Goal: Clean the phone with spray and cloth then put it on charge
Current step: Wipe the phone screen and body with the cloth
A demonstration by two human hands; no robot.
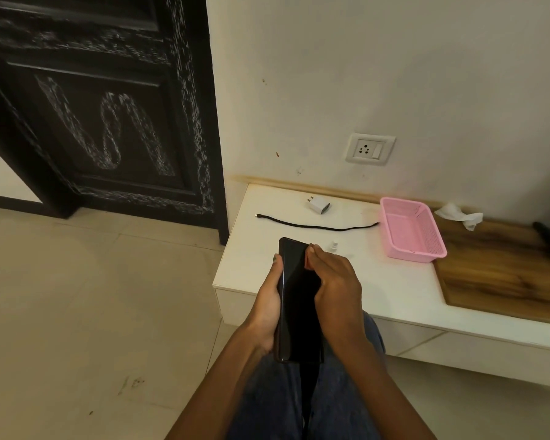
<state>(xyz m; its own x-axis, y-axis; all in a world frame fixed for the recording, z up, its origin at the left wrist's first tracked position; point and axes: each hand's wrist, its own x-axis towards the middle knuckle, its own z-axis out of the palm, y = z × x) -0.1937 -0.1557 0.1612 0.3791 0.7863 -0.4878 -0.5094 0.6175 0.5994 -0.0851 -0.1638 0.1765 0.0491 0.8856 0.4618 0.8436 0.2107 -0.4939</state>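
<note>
A black phone [299,300] with a dark screen is held upright over my lap, in front of the white table. My left hand [269,300] grips its left edge, thumb along the side. My right hand [334,281] is curled over the upper right edge, with bunched fingertips on the screen. Whether they pinch anything is hidden. A small clear spray bottle [334,246] stands on the table just behind my right hand. A crumpled white cloth [458,213] lies at the back right. A white charger plug [318,205] and a black cable [315,226] lie near the wall.
A wall socket [369,149] sits above the white table [394,290]. A pink plastic basket [411,231] stands right of the cable, beside a wooden surface [505,274]. A dark door [108,122] is on the left, above a tiled floor [92,296].
</note>
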